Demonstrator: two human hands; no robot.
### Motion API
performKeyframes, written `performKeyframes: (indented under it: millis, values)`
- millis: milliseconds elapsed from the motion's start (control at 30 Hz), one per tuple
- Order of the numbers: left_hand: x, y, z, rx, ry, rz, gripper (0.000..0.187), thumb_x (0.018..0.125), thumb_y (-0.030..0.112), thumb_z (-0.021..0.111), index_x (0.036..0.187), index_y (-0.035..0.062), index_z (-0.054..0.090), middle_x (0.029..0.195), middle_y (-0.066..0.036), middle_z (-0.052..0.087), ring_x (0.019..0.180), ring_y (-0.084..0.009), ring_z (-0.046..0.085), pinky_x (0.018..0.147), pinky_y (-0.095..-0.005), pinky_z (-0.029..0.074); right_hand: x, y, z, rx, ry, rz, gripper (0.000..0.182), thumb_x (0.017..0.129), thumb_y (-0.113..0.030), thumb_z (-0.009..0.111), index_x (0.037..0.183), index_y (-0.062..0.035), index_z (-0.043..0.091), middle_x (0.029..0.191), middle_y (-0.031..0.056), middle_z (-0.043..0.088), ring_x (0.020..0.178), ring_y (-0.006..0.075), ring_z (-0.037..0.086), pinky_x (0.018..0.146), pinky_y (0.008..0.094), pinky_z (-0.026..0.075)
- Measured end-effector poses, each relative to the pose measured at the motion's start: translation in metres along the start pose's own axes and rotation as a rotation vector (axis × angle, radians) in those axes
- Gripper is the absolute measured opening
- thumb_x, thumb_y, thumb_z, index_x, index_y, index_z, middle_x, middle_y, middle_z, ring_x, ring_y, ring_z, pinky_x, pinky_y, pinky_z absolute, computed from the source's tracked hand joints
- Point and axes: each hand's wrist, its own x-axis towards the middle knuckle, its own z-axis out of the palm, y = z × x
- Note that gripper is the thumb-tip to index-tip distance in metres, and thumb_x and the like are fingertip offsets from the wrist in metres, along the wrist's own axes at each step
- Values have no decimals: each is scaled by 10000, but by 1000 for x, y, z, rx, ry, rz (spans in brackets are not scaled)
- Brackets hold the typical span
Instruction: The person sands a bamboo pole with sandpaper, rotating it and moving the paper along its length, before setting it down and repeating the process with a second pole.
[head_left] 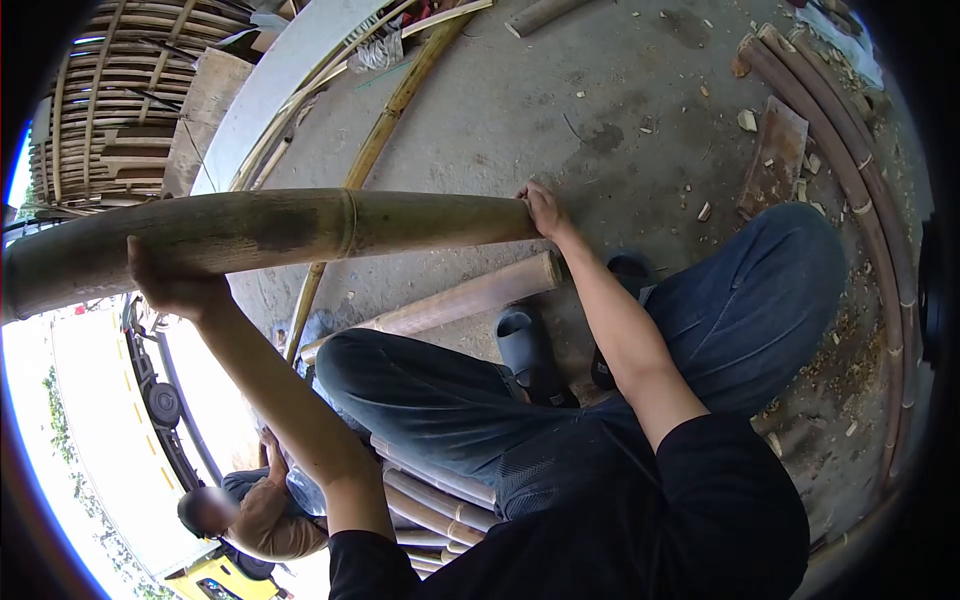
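A thick green-brown bamboo pole [290, 225] stretches across my view from the left edge to the middle, raised above the floor. My left hand [180, 290] cups it from the near side toward its left part, thumb up against it; the other fingers are hidden. At the pole's right end my right hand [545, 212] is closed around the rim. Below the pole, a shorter thick bamboo piece [455, 300] lies on the concrete, close to my foot in a dark clog [522, 342].
Long bamboo poles [865, 190] lie along the right, near a flat board [775, 155] and scattered chips. A thin yellowish pole [390, 115] slants across the floor. More bamboo [430, 505] lies beside my seat. Another person [275, 515] sits at lower left; slatted bamboo panels [110, 90] stand upper left.
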Motion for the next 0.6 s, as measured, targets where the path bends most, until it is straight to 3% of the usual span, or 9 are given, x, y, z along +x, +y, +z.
performKeyframes:
  millis: [33,100,133,167,233,333,433,533,600]
  values:
    - [-3,1,6,-4,1,6,598,926,428,576,1275,-56,613,1173,-217,680,1139,-338,657,1028,-470,512,0,-37,4,-4,-2,-35,470,977,-317,317,1028,-16,675,1001,146,712,902,286,657,850,392,492]
    - [-10,6,20,25,82,-1,578,930,431,577,1267,-36,627,1175,-207,683,1124,-329,660,1027,-466,510,5,-124,21,171,-36,-270,506,964,-325,316,1101,-27,701,1021,161,726,979,286,684,888,386,505]
    - [-10,7,24,29,86,-5,578,930,431,577,1267,-36,627,1175,-207,683,1124,-329,660,1027,-466,510,-2,-187,15,128,-161,-265,546,952,-312,317,1216,-17,693,1120,170,734,1092,293,692,969,375,508]
    - [-10,8,27,52,116,21,569,929,435,583,1261,-24,635,1173,-201,684,1120,-327,659,1024,-468,510,-5,-233,22,103,-238,-393,583,959,-297,298,1312,20,635,1231,211,701,1170,332,671,1027,383,498]
    - [-12,10,29,34,122,47,548,923,439,606,1244,-2,653,1172,-187,684,1112,-325,659,1017,-467,512,-26,-311,50,137,100,-643,583,1027,-332,298,1384,40,570,1266,261,667,1181,408,648,1046,437,488]
    - [-16,14,34,53,121,46,549,921,439,609,1244,-3,653,1177,-185,679,1115,-325,657,1023,-465,511,-33,-324,46,130,166,-701,590,1080,-399,313,1400,38,548,1249,288,659,1170,462,633,1046,479,484]
    - [-10,9,28,71,135,24,561,915,443,616,1251,-5,648,1186,-184,676,1117,-326,655,1033,-462,507,-39,-235,47,36,347,-678,513,1077,-375,391,1345,18,583,1209,265,678,1130,452,637,1028,511,473]
    - [-5,4,26,126,209,18,576,903,441,633,1261,-11,640,1184,-185,676,1120,-330,655,1034,-465,509,-28,-85,28,27,358,-290,469,1072,-365,405,1125,-34,732,1171,191,729,1138,374,657,984,467,490]
    - [0,0,13,54,128,-6,580,898,438,644,1264,-11,637,1185,-187,676,1122,-333,654,1032,-468,511,-23,-26,15,29,305,-156,484,1060,-375,383,1058,-72,760,1112,180,750,1080,369,684,951,460,507]
